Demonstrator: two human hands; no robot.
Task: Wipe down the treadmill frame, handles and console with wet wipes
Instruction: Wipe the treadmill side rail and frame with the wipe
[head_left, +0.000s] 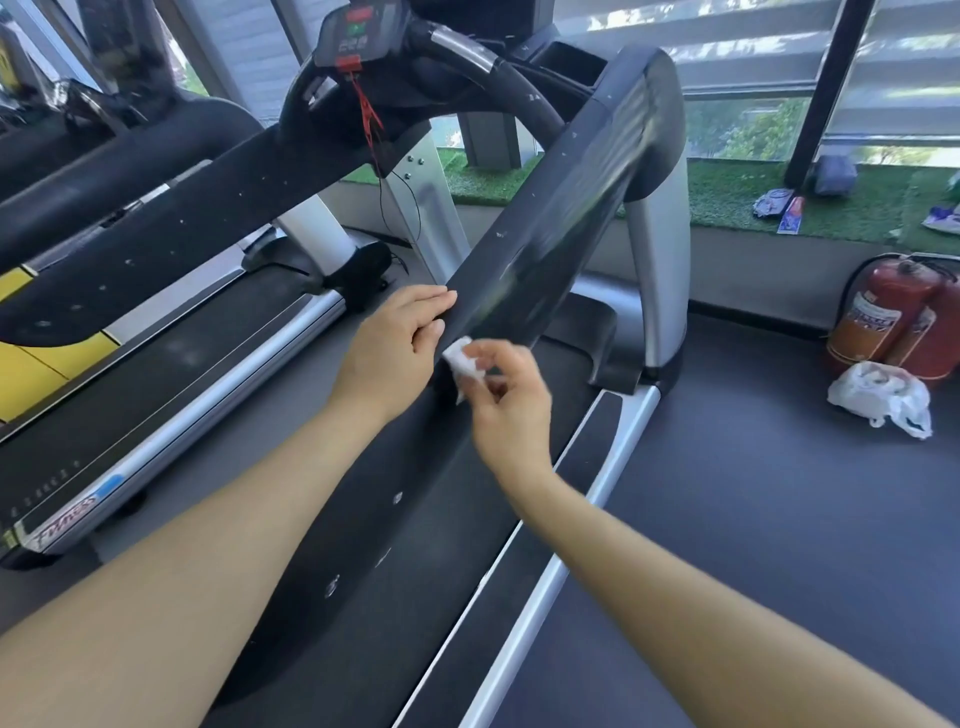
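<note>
The right hand (506, 402) pinches a small crumpled white wet wipe (461, 358) against the underside edge of the treadmill's black right handrail (561, 208), while the left hand (397, 338) rests just beside it with fingers laid flat, uncurled, on the rail's near edge. The rail climbs toward the console (350, 31), where a red safety clip (370, 111) dangles. On the floor to the right lie a white plastic bag (880, 397) and what seem to be two red fire extinguishers (893, 317).

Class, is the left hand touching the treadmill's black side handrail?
Touching: the head view shows the left hand with fingers resting on the black side handrail.
</note>
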